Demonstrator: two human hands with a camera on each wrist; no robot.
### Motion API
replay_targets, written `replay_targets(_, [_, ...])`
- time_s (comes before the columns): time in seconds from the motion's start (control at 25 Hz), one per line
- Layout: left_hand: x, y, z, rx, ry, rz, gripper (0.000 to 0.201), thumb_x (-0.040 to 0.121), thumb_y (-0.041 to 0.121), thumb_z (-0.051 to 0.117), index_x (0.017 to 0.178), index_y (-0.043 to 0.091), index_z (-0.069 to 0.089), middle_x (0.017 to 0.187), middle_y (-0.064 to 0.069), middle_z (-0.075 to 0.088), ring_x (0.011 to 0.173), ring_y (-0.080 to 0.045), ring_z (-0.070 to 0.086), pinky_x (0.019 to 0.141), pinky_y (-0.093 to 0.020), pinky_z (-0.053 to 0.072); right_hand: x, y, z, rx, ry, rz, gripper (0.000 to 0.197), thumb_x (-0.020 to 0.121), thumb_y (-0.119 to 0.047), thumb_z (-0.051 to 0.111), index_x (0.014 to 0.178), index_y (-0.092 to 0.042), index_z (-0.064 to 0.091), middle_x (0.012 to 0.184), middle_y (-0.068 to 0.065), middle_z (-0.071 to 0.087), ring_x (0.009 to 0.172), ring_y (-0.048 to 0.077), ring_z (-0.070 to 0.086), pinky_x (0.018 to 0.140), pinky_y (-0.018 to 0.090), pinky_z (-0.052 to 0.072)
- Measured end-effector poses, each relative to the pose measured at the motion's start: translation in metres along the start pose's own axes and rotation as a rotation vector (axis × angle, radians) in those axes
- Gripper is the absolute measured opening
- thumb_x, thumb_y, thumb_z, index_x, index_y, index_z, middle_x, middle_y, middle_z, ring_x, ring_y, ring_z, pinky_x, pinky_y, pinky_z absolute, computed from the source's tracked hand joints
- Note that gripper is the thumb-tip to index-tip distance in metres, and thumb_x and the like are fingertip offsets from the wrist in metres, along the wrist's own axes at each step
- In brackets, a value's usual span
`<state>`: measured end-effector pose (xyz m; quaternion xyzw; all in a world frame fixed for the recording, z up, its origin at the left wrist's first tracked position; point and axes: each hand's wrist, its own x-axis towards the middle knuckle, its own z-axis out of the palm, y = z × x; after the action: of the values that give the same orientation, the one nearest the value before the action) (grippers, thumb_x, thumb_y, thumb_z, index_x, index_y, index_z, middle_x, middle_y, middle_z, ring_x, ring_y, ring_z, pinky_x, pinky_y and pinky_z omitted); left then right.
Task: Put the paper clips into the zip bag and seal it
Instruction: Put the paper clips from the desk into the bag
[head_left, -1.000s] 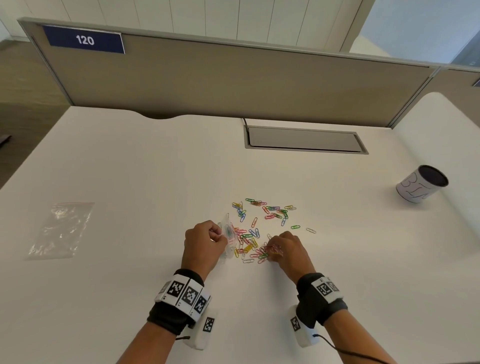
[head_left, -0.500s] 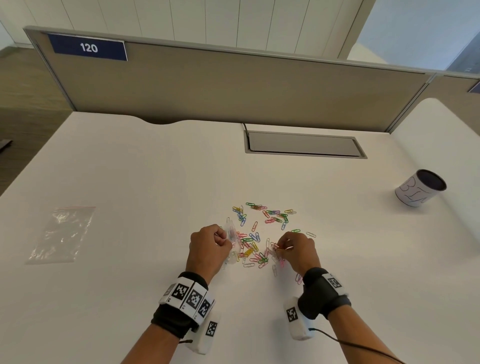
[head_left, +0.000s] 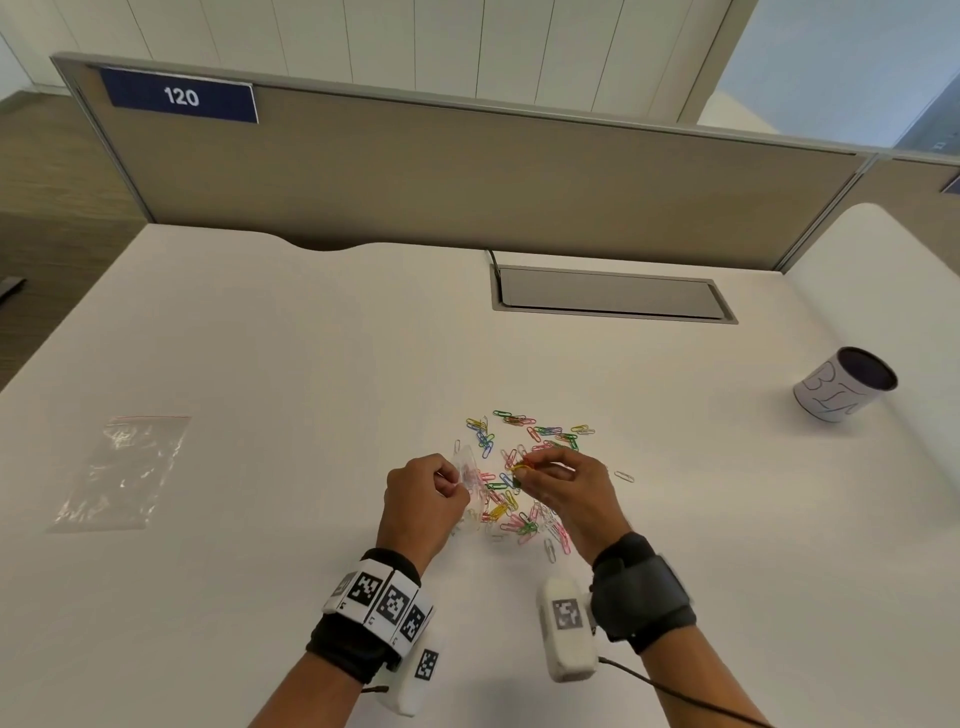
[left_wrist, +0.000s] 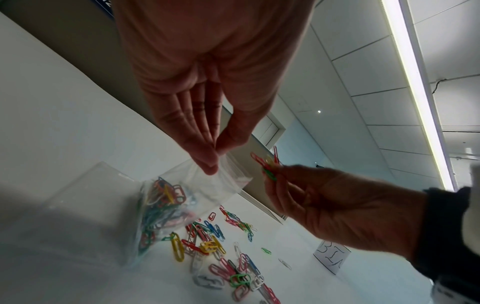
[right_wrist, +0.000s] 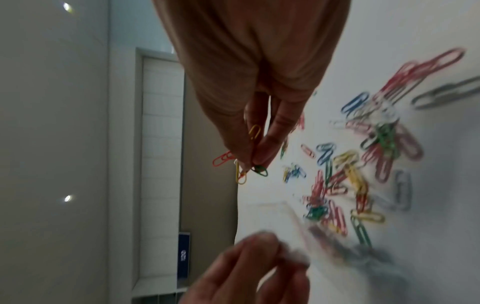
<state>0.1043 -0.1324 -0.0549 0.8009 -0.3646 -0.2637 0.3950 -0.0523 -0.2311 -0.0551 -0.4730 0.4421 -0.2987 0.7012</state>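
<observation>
Left hand (head_left: 423, 501): pinches rim of zip bag (left_wrist: 166, 197), part-filled with clips, near desk front edge. Right hand (head_left: 563, 493): pinches few clips (right_wrist: 240, 164) just beside bag mouth. Loose clips (head_left: 524, 467): scattered between and beyond hands. Spare bag (head_left: 122, 470): flat, near left edge. Cup (head_left: 841, 384): near right edge. Cable hatch (head_left: 610, 296): toward back edge.

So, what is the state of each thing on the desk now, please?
Clear zip bag: open, partly filled, mouth pinched by left hand.
Coloured paper clips bunch: pinched by right hand, off the desk.
Loose coloured paper clips: scattered on the desk.
Second clear zip bag: flat, untouched.
White paper cup: upright.
</observation>
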Motion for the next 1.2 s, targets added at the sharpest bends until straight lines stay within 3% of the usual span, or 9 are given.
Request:
replay_targets(0.24, [0.000, 0.003, 0.000, 0.004, 0.018, 0.003, 0.004, 0.080, 0.008, 0.070, 0.082, 0.006, 0.070, 0.073, -0.009, 0.072, 0.066, -0.021, 0.069, 0.065, -0.029, 0.058, 0.006, 0.008, 0.044, -0.146, -0.022, 0.041, 0.013, 0.074, 0.008, 0.072, 0.085, 0.004, 0.068, 0.081, 0.019, 0.072, 0.073, 0.025, 0.071, 0.071, 0.028, 0.060])
replay_targets(0.44, [0.002, 0.000, -0.004, -0.032, 0.042, -0.020, 0.005, 0.079, 0.008, 0.072, 0.083, 0.005, 0.070, 0.071, -0.010, 0.071, 0.063, -0.022, 0.070, 0.068, -0.032, 0.060, 0.013, 0.009, 0.052, -0.682, 0.053, -0.079, 0.005, 0.073, -0.002, 0.073, 0.077, -0.005, 0.072, 0.077, 0.011, 0.074, 0.061, 0.012, 0.066, 0.058, 0.017, 0.054])
replay_targets(0.6, [0.002, 0.002, -0.004, -0.033, 0.043, -0.021, 0.004, 0.078, 0.007, 0.072, 0.081, 0.005, 0.071, 0.068, -0.008, 0.070, 0.060, -0.020, 0.068, 0.065, -0.027, 0.057, 0.016, 0.009, 0.056, -0.961, 0.032, -0.150, 0.010, 0.074, 0.000, 0.068, 0.078, -0.007, 0.073, 0.080, 0.011, 0.074, 0.072, 0.022, 0.069, 0.070, 0.033, 0.060])
replay_targets(0.72, [0.002, 0.003, -0.003, -0.026, 0.020, -0.025, 0.006, 0.079, 0.011, 0.074, 0.081, 0.007, 0.071, 0.066, -0.004, 0.069, 0.058, -0.013, 0.065, 0.057, -0.014, 0.047, 0.014, 0.005, 0.056, -0.957, -0.067, -0.142, 0.012, 0.075, -0.006, 0.074, 0.087, -0.007, 0.074, 0.084, 0.011, 0.075, 0.077, 0.021, 0.071, 0.075, 0.034, 0.061])
replay_targets(0.8, [0.002, 0.003, -0.002, -0.036, 0.017, -0.026, 0.008, 0.079, 0.014, 0.075, 0.081, 0.008, 0.070, 0.066, -0.004, 0.069, 0.059, -0.014, 0.067, 0.056, -0.012, 0.046, 0.013, 0.000, 0.055, -0.864, -0.135, -0.097, 0.021, 0.077, -0.007, 0.074, 0.098, -0.005, 0.072, 0.092, 0.012, 0.075, 0.084, 0.020, 0.072, 0.079, 0.034, 0.060])
replay_targets(0.92, [0.003, 0.003, -0.003, -0.035, 0.031, -0.026, 0.005, 0.079, 0.012, 0.074, 0.080, 0.008, 0.071, 0.068, -0.006, 0.071, 0.061, -0.017, 0.069, 0.057, -0.016, 0.049, 0.015, -0.005, 0.054, -0.851, -0.200, -0.085, 0.026, 0.081, 0.001, 0.058, 0.104, -0.006, 0.069, 0.102, 0.013, 0.074, 0.094, 0.018, 0.071, 0.086, 0.035, 0.058])
replay_targets(1.04, [0.003, 0.000, -0.006, -0.042, 0.045, -0.026, 0.005, 0.079, 0.011, 0.074, 0.080, 0.008, 0.070, 0.069, -0.007, 0.071, 0.061, -0.019, 0.069, 0.063, -0.024, 0.055, 0.011, -0.007, 0.056, -0.903, -0.221, -0.167, 0.035, 0.081, 0.008, 0.045, 0.101, -0.008, 0.068, 0.105, 0.008, 0.073, 0.098, 0.014, 0.068, 0.085, 0.020, 0.054])
replay_targets(1.12, [0.004, -0.002, -0.008, -0.035, 0.052, -0.024, 0.005, 0.078, 0.011, 0.075, 0.078, 0.009, 0.070, 0.068, -0.006, 0.070, 0.061, -0.019, 0.069, 0.065, -0.028, 0.058, 0.011, -0.007, 0.050, -0.866, -0.143, -0.228, 0.032, 0.080, 0.007, 0.049, 0.099, -0.009, 0.069, 0.103, 0.004, 0.072, 0.093, 0.011, 0.065, 0.080, 0.014, 0.051])
replay_targets(1.2, [0.005, -0.006, -0.011, -0.035, 0.061, -0.017, 0.006, 0.077, 0.011, 0.076, 0.076, 0.009, 0.069, 0.067, -0.005, 0.070, 0.060, -0.020, 0.070, 0.067, -0.033, 0.060, 0.014, -0.004, 0.034, -0.891, -0.055, -0.246, 0.025, 0.080, -0.001, 0.064, 0.103, -0.010, 0.065, 0.104, 0.003, 0.069, 0.093, 0.011, 0.060, 0.085, 0.023, 0.053])
